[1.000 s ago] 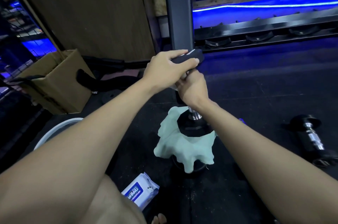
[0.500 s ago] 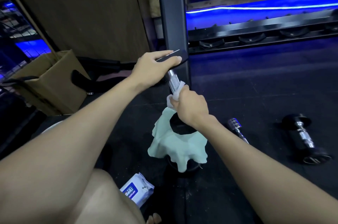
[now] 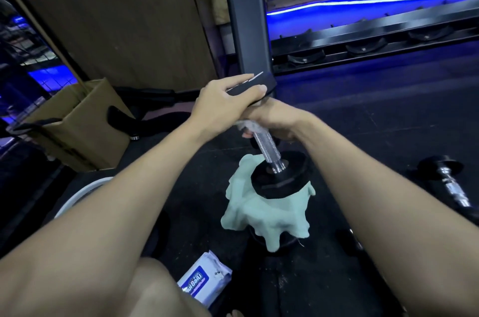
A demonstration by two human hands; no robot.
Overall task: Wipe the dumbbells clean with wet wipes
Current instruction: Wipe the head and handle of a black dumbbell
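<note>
Dumbbell stands on end, tilted, its lower head on a green cloth on the floor. Left hand grips the top head, palm down, fingers curled over it. Right hand is wrapped around the upper handle with a white wipe bunched inside. One more dumbbell lies right of the cloth. One wipes pack sits just below the cloth.

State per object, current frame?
Dumbbell: standing on end, tilted, on the green cloth.
Left hand: gripping the top weight.
Right hand: wet wipe wrapped round the upper handle.
Green cloth: draped over a dark object.
Wipes pack: on the floor.
Second dumbbell: lying flat.
</note>
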